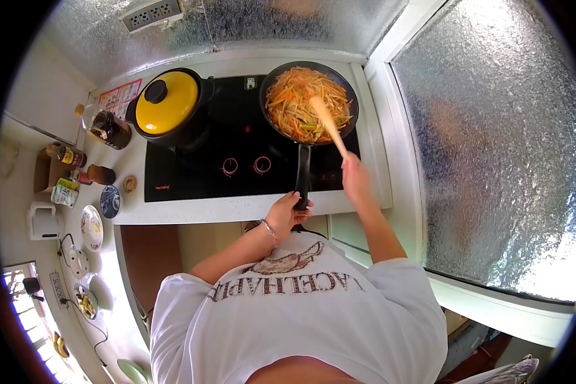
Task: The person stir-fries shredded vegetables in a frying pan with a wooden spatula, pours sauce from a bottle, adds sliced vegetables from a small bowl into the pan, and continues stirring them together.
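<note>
A black frying pan [354,115] sits on the right side of the black cooktop [198,173]. Thin shredded vegetables [292,96] fill it, mostly orange and pale with some green. My left hand [287,213] is closed round the end of the pan's handle [303,169] near the counter's front edge. In my right hand [357,179], which is slightly blurred, is a wooden spatula [329,128]; its tip rests among the vegetables.
A black pot with a yellow lid [168,102] stands on the cooktop's left. Left of it are a dark-filled glass jar [111,130], bottles [70,155], a blue patterned bowl [110,201] and a floral plate [91,228]. A textured glass panel [493,141] borders the right.
</note>
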The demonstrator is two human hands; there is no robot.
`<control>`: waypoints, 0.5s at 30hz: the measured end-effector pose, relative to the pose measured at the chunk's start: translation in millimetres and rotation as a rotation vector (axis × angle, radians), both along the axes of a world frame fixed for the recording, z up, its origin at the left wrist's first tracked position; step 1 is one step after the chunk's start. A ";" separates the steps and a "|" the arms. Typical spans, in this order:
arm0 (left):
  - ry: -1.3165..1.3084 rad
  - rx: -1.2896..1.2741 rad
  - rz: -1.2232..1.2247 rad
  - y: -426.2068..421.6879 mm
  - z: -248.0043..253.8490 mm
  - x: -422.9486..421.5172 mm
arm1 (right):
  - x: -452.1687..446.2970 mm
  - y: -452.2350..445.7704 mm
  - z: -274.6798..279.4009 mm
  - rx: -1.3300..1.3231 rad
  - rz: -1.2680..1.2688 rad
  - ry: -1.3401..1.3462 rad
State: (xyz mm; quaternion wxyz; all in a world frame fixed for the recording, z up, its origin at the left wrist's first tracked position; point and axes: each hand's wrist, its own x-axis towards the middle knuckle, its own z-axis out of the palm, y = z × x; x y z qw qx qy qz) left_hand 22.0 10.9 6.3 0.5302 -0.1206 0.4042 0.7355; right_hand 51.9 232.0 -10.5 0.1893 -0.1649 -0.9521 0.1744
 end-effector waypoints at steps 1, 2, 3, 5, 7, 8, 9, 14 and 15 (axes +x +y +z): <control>0.000 0.007 0.004 0.4 0.1 -0.2 | 1.7 -0.8 -3.4 0.009 -0.021 -0.193; 0.004 0.010 0.006 1.5 0.4 -1.2 | 2.7 -0.6 -5.2 0.013 -0.019 -0.189; 0.003 0.000 0.009 3.5 0.3 -3.1 | -0.7 -4.0 2.0 0.017 -0.002 -0.033; -0.026 -0.030 0.009 -0.4 -2.8 4.8 | 1.3 -11.7 5.5 -0.039 -0.018 0.107; 0.003 0.015 -0.005 2.3 -4.9 0.2 | 3.5 -5.4 -12.2 -0.046 -0.011 0.026; 0.006 0.018 -0.003 2.2 -3.4 -0.2 | 2.1 0.7 -19.7 -0.042 0.007 -0.049; -0.005 0.004 0.001 3.7 -1.3 -1.4 | -4.0 0.3 -10.4 -0.034 0.016 -0.043; -0.022 -0.010 0.004 4.2 -5.7 0.2 | 5.2 -7.5 -11.9 -0.120 -0.001 -0.046; -0.018 -0.021 0.007 4.4 -2.2 -0.7 | 3.3 -8.5 -6.0 -0.088 0.031 0.125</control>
